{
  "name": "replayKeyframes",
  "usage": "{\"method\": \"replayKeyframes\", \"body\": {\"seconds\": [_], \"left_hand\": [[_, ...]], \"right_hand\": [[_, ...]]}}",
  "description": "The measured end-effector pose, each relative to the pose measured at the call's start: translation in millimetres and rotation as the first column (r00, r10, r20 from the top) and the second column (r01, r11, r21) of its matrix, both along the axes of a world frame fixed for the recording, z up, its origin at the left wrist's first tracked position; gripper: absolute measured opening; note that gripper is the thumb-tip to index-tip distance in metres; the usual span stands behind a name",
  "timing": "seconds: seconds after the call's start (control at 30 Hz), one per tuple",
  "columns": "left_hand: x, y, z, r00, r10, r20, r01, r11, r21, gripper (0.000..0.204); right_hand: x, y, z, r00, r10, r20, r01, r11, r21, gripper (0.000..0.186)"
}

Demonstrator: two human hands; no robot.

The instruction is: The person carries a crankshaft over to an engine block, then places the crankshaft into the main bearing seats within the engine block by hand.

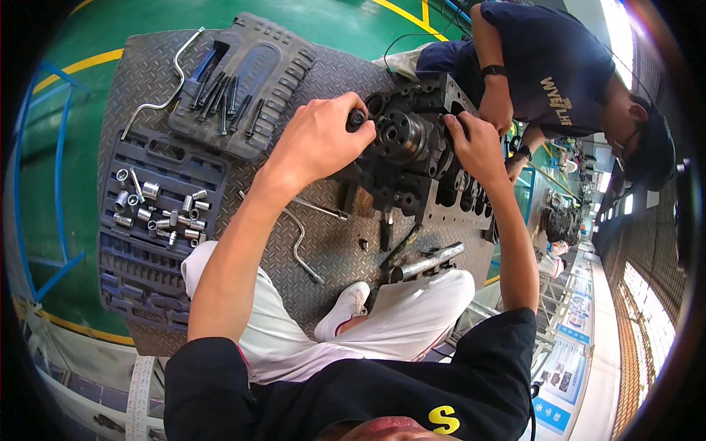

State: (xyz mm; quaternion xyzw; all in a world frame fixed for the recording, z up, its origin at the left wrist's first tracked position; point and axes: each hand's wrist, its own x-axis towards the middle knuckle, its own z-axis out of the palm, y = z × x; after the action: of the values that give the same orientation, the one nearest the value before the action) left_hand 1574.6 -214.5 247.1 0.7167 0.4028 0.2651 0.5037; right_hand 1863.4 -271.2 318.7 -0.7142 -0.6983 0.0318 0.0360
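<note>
A dark engine block [441,209] lies on the metal plate in front of me, its crankshaft [441,156] and a round flange [401,136] exposed. My left hand [320,140] is closed around a black, round-ended piece [356,119] just left of the flange; its far end is hidden, so its kind is unclear. On the block's right side, my right hand [479,147] is curled over the crankshaft area, thumb and fingers bent against it. Its fingertips are partly hidden.
An open socket case [162,158] with loose sockets [151,191] stands left; long black bolts [220,99] lie on its lid. Bent rods [300,250] and a metal shaft [426,262] rest near my legs. A co-worker [544,66] leans in at far right, hands beside the block.
</note>
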Motion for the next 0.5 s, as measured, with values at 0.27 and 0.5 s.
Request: {"method": "replayKeyframes", "body": {"seconds": [0.27,0.5], "left_hand": [[5.4,-6.9,-1.2,0.999,0.005,-0.043,-0.004,1.000,0.014,0.034],[12.0,-9.2,5.6,0.995,-0.004,-0.101,0.003,1.000,-0.014,0.034]], "right_hand": [[12.4,2.0,-0.5,0.969,0.236,0.069,-0.241,0.968,0.074,0.033],[3.5,6.8,4.5,0.994,0.067,0.090,-0.063,0.997,-0.045,0.049]]}}
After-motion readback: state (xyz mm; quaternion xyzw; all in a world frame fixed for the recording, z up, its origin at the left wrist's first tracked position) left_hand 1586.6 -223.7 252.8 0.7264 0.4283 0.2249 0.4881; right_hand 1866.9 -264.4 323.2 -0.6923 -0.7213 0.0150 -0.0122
